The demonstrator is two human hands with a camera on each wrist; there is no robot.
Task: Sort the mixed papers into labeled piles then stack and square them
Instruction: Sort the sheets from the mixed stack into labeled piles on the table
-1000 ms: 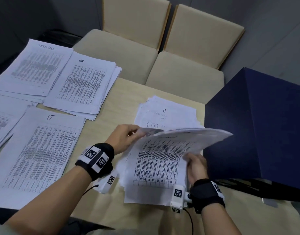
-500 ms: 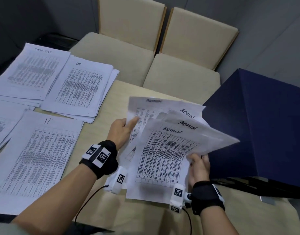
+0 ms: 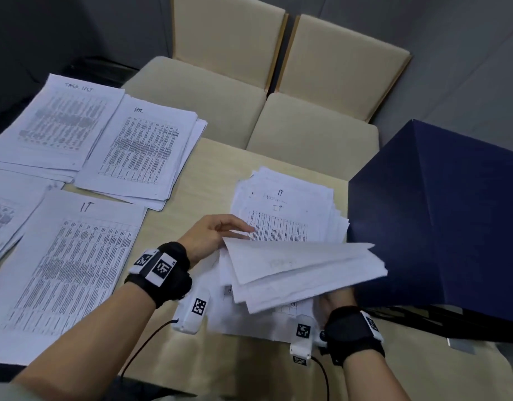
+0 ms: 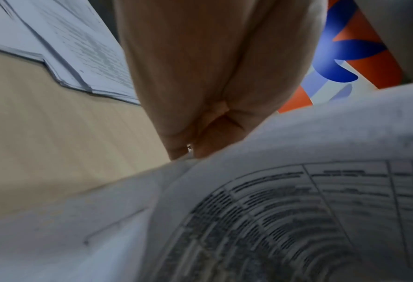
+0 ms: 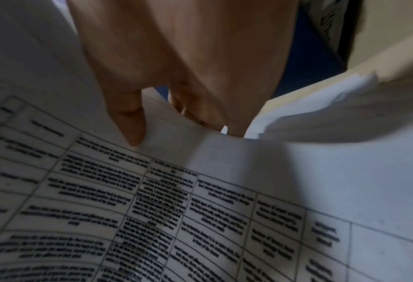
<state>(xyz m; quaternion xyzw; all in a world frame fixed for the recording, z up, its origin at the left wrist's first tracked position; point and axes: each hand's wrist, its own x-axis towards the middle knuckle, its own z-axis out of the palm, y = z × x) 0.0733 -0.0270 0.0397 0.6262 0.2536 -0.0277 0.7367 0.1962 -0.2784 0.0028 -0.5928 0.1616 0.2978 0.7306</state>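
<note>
A loose mixed pile (image 3: 290,215) lies at table centre with an "IT" sheet showing on top. Over its near half, a bunch of lifted sheets (image 3: 301,267) is bent back toward me, blank backs up. My right hand (image 3: 337,299) is mostly hidden under this bunch and pinches its near right edge. In the right wrist view the right hand (image 5: 176,114) has its thumb on the printed side and its fingers behind. My left hand (image 3: 220,233) reaches in with straight fingers that touch the bunch's left corner; in the left wrist view, the left hand (image 4: 190,147) meets the paper edge.
Sorted piles lie on the left: "Task List" (image 3: 55,123), "HR" (image 3: 142,149), "IT" (image 3: 72,267) and one more pile (image 3: 0,218) at the edge. A dark blue box (image 3: 440,218) stands close on the right. Two beige chairs (image 3: 209,91) sit behind the table (image 3: 174,227).
The "Admin" sheets, fanned face up half a second ago, have folded back toward me, uncovering the "IT" sheet. My left hand let go of the sheet it held and now lies straight.
</note>
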